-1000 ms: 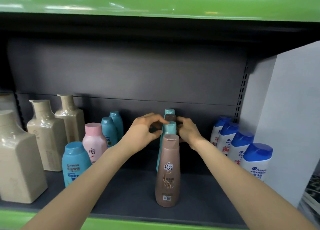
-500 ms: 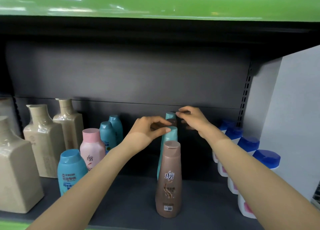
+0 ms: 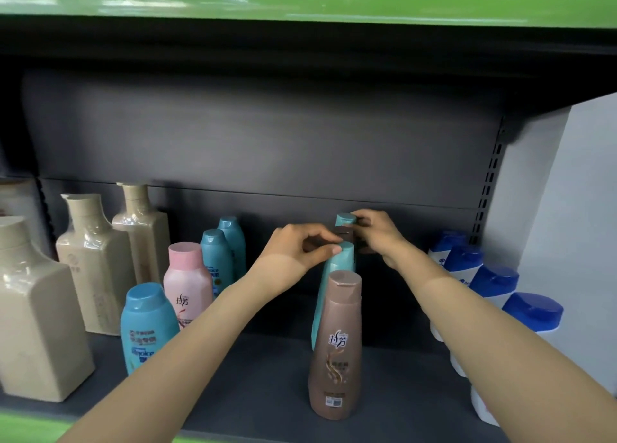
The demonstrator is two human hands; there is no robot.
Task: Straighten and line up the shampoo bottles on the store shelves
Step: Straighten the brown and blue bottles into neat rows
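Note:
A single-file row of bottles runs back from the shelf's front at centre. A tall brown bottle [image 3: 335, 345] leads, then a teal bottle [image 3: 338, 269], a dark brown bottle [image 3: 344, 233] and a rear teal bottle [image 3: 345, 218]; only the caps of the last two show. My left hand [image 3: 297, 255] curls over the dark brown cap from the left, its thumb against the second bottle's teal cap. My right hand [image 3: 379, 235] comes in from the right, fingertips pinching the rear teal cap. All the bottles stand upright.
Big beige square bottles [image 3: 95, 259] fill the left. A blue bottle [image 3: 147, 325], a pink one [image 3: 187, 282] and two teal ones [image 3: 217, 259] stand left of centre. White bottles with blue caps [image 3: 494, 282] line the right, beside a white side panel [image 3: 567, 208].
My right hand has risen from beside the dark brown cap to the rear teal cap. My left hand keeps its hold. The view has shifted slightly.

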